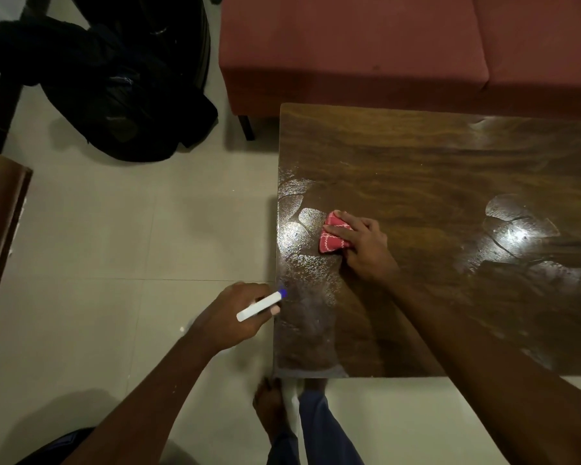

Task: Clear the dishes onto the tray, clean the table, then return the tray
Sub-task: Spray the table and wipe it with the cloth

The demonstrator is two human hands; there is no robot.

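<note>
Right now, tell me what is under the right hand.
A folded red cloth lies under the right hand, pressed on the wet wooden table. The cloth's covered part and the tabletop beneath are hidden.

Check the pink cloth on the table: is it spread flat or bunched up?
Bunched up. The pink cloth is a folded wad under the right hand's fingers, pressed on the wet table near its left edge.
</note>
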